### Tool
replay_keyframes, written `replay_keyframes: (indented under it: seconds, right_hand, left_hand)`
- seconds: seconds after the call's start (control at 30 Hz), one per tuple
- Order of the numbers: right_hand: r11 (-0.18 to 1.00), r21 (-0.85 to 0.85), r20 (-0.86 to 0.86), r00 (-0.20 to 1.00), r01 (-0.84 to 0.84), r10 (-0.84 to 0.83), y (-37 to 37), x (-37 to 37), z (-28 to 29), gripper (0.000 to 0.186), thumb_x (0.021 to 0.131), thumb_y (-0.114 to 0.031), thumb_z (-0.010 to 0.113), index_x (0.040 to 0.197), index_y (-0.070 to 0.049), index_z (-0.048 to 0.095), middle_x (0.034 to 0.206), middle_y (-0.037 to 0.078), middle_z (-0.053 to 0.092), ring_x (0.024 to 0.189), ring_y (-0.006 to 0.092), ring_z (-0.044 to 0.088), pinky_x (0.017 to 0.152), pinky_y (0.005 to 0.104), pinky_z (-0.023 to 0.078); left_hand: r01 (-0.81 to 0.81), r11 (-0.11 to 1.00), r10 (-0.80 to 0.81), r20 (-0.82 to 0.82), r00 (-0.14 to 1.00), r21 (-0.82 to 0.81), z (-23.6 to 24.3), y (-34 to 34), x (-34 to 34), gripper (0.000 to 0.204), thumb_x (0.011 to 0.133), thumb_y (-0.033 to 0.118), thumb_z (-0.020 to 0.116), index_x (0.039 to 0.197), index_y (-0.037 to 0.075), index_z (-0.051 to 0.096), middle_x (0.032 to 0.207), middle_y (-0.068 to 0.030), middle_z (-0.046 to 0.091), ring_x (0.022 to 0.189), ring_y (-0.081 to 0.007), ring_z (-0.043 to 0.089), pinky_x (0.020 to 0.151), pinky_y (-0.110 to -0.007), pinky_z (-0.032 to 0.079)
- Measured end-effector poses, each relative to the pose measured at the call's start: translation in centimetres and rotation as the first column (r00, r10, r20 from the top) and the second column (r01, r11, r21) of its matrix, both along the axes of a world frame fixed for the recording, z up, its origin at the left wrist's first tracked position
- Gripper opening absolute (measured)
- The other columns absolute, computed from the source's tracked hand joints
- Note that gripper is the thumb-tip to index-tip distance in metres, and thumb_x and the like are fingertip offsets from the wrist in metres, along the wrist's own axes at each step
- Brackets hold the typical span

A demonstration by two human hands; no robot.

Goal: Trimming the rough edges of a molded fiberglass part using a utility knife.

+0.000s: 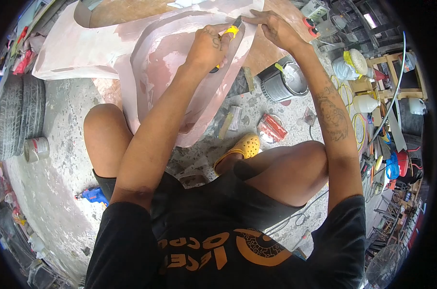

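My left hand is closed around a yellow-and-black utility knife. Its blade points up and to the right, against the raised rim of a large moulded panel. The panel is coated in patchy pinkish-grey filler and has a deep recess in the middle. On the rim beside the blade tip lie the outstretched fingers of my right hand. I see nothing held in that hand, though its fingertips are small in view.
To the panel's right stands a black bucket with a grey-smeared container on it. A round lid bears a red block. Two stacked tyres, a tin can and a blue power drill sit left. Hoses and tools crowd the right.
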State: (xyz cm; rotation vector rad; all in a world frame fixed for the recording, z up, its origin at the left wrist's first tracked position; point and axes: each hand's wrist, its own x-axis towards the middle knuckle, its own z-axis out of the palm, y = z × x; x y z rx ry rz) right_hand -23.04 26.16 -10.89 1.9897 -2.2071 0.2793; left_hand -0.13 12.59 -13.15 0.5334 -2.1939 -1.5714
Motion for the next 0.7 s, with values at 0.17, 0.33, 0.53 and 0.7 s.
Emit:
replay_keyframes:
  seconds: [0.17,0.33,0.53,0.7]
  right_hand:
    - [1.0,0.007,0.004,1.0,-0.002,0.002,0.1,1.1,0.4,0.064,0.086,0.009,0.051,0.14,-0.023,0.066,0.15,0.018,0.056,0.126,0.0396,0.06,0.11,0.0435,0.046]
    - [0.999,-0.043,-0.051,0.998,0.031,-0.033,0.4,0.3,-0.5,0.065,0.086,0.008,0.052,0.142,-0.023,0.064,0.15,0.017,0.056,0.127,0.038,0.059,0.111,0.0436,0.046]
    - [0.999,-0.011,-0.043,0.998,0.052,-0.052,0.0,0.9,-0.3,0.064,0.087,0.007,0.052,0.142,-0.023,0.064,0.149,0.017,0.057,0.128,0.0364,0.059,0.111,0.0431,0.046]
    - [0.999,0.0,-0.017,0.998,0.053,-0.053,1.0,1.2,0.2,0.064,0.087,0.008,0.054,0.141,-0.024,0.065,0.149,0.017,0.056,0.127,0.0367,0.059,0.111,0.0423,0.047]
  left_hand:
    - [0.019,0.997,-0.019,0.002,1.0,-0.07,0.2,0.1,0.6,0.036,0.103,0.018,0.061,0.136,0.007,0.066,0.066,-0.0095,0.064,0.048,-0.0141,0.062,0.046,-0.031,0.05]
    - [0.014,1.0,-0.014,-0.004,1.0,-0.014,0.3,-0.4,-0.7,0.035,0.103,0.018,0.06,0.136,0.007,0.066,0.065,-0.0087,0.064,0.047,-0.0132,0.061,0.045,-0.03,0.051]
    - [0.041,0.999,-0.041,-0.024,0.999,-0.007,-0.8,-0.9,-0.8,0.035,0.103,0.02,0.062,0.136,0.008,0.067,0.067,-0.0078,0.065,0.047,-0.0121,0.061,0.043,-0.029,0.05]
    - [0.093,0.996,-0.092,0.059,0.994,-0.011,0.4,-0.5,0.1,0.037,0.102,0.012,0.059,0.134,-0.006,0.059,0.079,-0.0128,0.069,0.053,-0.0148,0.066,0.048,-0.029,0.055]
